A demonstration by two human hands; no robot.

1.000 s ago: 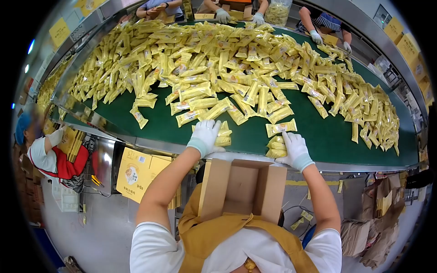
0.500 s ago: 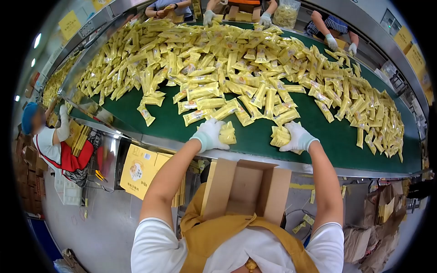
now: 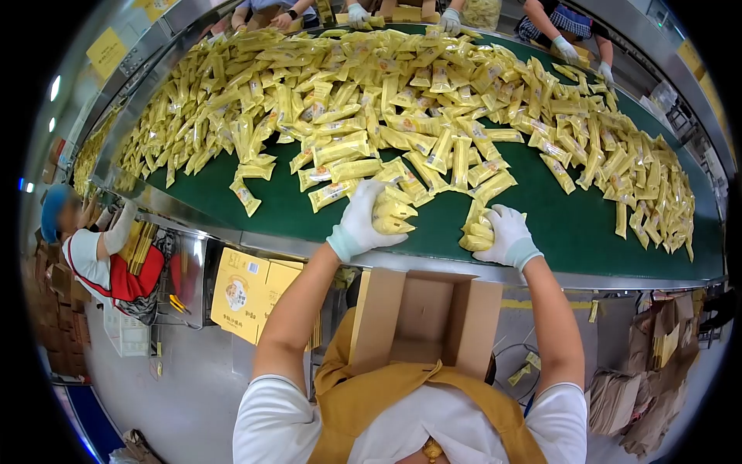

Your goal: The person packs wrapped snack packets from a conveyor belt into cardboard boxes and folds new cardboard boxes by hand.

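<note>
My gloved left hand (image 3: 362, 223) is closed around a small bunch of yellow snack packets (image 3: 394, 209) at the near edge of the green belt. To its right, my gloved right hand (image 3: 506, 236) grips another bunch of yellow snack packets (image 3: 477, 230). Both bunches stay low over the belt, and the palms partly hide them. Loose packets lie just beyond my fingers, at the front of a large heap (image 3: 332, 100). Below my hands, an open cardboard box (image 3: 421, 313) stands against my apron with its flaps spread; its visible bottom is bare.
The green conveyor belt (image 3: 309, 220) has a metal edge before me. Flattened yellow cartons (image 3: 243, 294) stand at my left. A co-worker in a blue cap (image 3: 54, 213) is far left; other workers' gloved hands (image 3: 564, 48) are across the belt. Brown paper (image 3: 638, 387) lies right.
My left hand has turned more upright and moved slightly up and right with its packets. My right hand has shifted a little, still holding its bunch. The whole view has tilted slightly.
</note>
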